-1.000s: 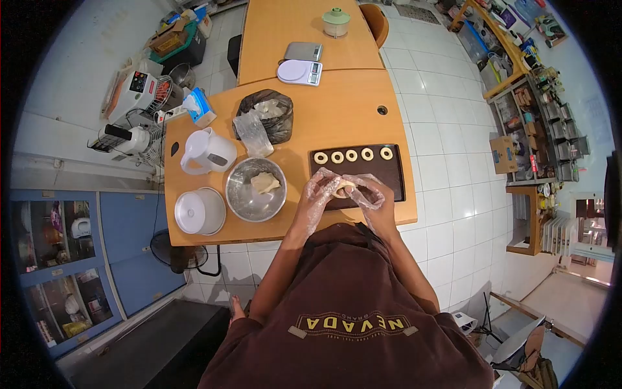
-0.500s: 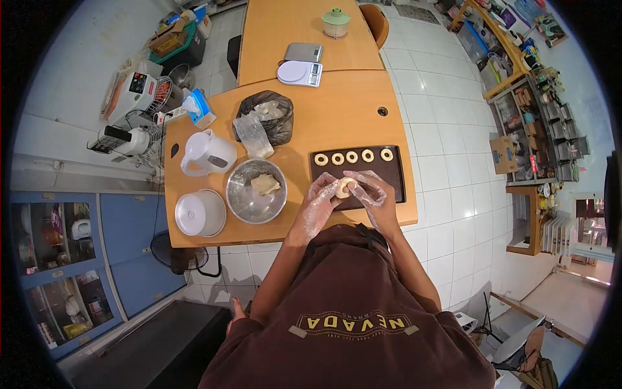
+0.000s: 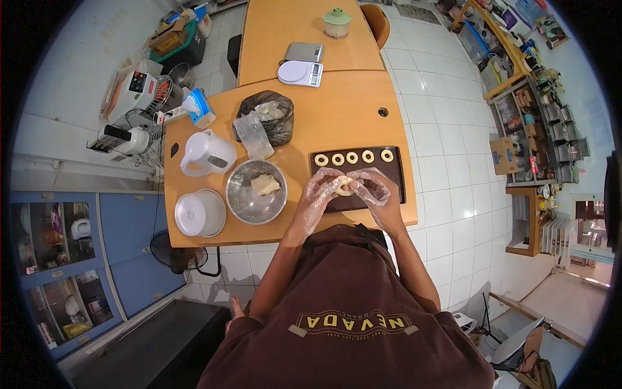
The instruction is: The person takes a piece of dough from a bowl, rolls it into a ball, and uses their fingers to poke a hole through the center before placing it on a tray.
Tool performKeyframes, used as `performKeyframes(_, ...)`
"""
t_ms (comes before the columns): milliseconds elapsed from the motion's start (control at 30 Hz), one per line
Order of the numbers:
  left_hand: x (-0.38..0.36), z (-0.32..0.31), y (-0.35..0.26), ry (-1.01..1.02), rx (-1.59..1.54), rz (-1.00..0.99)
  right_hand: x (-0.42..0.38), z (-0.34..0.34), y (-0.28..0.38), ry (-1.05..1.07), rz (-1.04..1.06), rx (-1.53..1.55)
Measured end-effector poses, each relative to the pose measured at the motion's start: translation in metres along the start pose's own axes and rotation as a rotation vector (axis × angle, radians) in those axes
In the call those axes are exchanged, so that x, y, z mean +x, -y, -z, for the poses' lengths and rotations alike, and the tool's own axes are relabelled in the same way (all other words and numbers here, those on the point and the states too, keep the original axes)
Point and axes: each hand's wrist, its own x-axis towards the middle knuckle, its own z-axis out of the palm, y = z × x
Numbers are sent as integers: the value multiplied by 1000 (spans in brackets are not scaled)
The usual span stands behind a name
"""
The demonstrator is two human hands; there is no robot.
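Both my hands wear thin clear plastic gloves dusted white. My left hand (image 3: 317, 198) and my right hand (image 3: 377, 196) meet over the near part of a dark baking tray (image 3: 395, 185). Between their fingertips they pinch a small pale dough ring (image 3: 345, 188), partly covered by the fingers. Along the tray's far side lies a row of several dough rings (image 3: 352, 157). Left of my hands stands a steel mixing bowl (image 3: 240, 204) with a lump of dough (image 3: 265, 185) inside.
A white pitcher (image 3: 210, 154) and a white lidded tub (image 3: 199, 212) stand at the table's left. Behind the bowl sits a black plastic bag (image 3: 280, 129). Farther back are a white kitchen scale (image 3: 299, 73), a grey scale (image 3: 304, 51) and a green-lidded chopper (image 3: 336, 24).
My fingers have shifted slightly around the dough ring, and its visible shape and angle have changed. The row on the tray and the bowl have not moved.
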Motion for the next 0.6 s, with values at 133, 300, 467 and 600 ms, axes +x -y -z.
performKeyframes(133,-3,8,-9,84,205,2,1,11,16,103,-50,-98)
performKeyframes(300,-9,3,-26,110,319,15,4,12,30,136,25,-172)
performKeyframes(467,-10,6,-26,131,351,41,6,10,54,157,88,-331)
performKeyframes(600,-9,9,-25,164,432,51,5,13,47,190,57,-323)
